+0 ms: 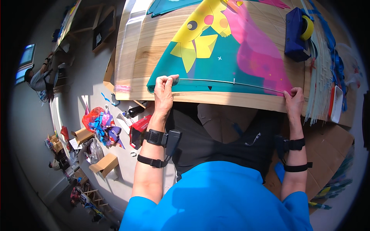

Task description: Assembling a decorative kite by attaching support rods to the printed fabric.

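Observation:
A triangular printed kite sail (pixel 227 63) lies on the wooden table (pixel 144 50), teal with yellow cartoon figures and a pink one. Along its near edge runs a thin pale rod (pixel 214 80), slightly bowed, with a small white fitting on it. At the sail's left corner, my left hand (pixel 163 94) pinches the rod's end between thumb and fingers. My right hand (pixel 294 102) is closed on the other end at the right corner, by the pink part. Both forearms wear black straps with devices.
A blue tape dispenser (pixel 294 36) with a yellow roll stands at the right. Beside it lie many thin white rods (pixel 318 77) and blue straps. Another printed sheet (pixel 173 5) is at the far edge. Cardboard boxes (pixel 106 164) and a colourful heap (pixel 104 125) are on the floor; a person (pixel 40 79) is far left.

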Tool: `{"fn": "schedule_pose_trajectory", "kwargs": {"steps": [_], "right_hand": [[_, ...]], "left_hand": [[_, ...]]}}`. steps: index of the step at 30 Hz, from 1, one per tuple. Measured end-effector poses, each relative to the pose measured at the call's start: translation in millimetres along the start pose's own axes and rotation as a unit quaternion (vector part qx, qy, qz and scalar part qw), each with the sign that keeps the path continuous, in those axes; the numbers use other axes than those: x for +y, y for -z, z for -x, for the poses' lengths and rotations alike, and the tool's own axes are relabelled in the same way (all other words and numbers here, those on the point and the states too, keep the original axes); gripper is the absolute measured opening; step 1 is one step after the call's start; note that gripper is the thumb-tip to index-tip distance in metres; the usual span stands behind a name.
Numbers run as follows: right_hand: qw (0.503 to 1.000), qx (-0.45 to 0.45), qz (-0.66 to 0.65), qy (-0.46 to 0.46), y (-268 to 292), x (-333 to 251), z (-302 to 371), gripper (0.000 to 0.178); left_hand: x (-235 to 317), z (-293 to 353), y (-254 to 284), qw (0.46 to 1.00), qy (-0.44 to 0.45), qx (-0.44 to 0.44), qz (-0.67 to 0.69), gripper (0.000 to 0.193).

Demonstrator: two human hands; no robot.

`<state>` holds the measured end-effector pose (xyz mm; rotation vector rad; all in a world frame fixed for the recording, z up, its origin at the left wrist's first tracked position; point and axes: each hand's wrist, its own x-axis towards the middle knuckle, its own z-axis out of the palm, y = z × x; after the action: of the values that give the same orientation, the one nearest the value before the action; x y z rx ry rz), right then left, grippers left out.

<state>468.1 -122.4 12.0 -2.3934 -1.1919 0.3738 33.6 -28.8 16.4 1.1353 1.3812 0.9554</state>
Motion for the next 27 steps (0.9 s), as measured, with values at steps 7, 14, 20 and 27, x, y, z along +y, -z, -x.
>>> {"fn": "schedule_pose_trajectory", "kwargs": {"steps": [7,14,20,27], "right_hand": [[1.000,0.000,0.002,0.000,0.9,1.5,-1.1,0.030],[1.000,-0.001,0.009,-0.001,2.7,-1.2,-0.7,0.030],[1.000,-0.004,-0.002,-0.001,2.7,-0.2,-1.3,0.030],[1.000,-0.009,-0.002,-0.004,2.9,-0.3,-1.4,0.030]], "left_hand": [[-2.4,0.2,1.7,1.000,0.019,0.006,-0.011,0.013],[-3.0,0.4,1.5,1.000,0.005,0.005,-0.027,0.013],[-1.7,0.3,0.1,0.999,-0.016,0.003,-0.035,0.012],[-6.5,-1.1,0.3,0.998,-0.026,0.016,-0.055,0.013]]}}
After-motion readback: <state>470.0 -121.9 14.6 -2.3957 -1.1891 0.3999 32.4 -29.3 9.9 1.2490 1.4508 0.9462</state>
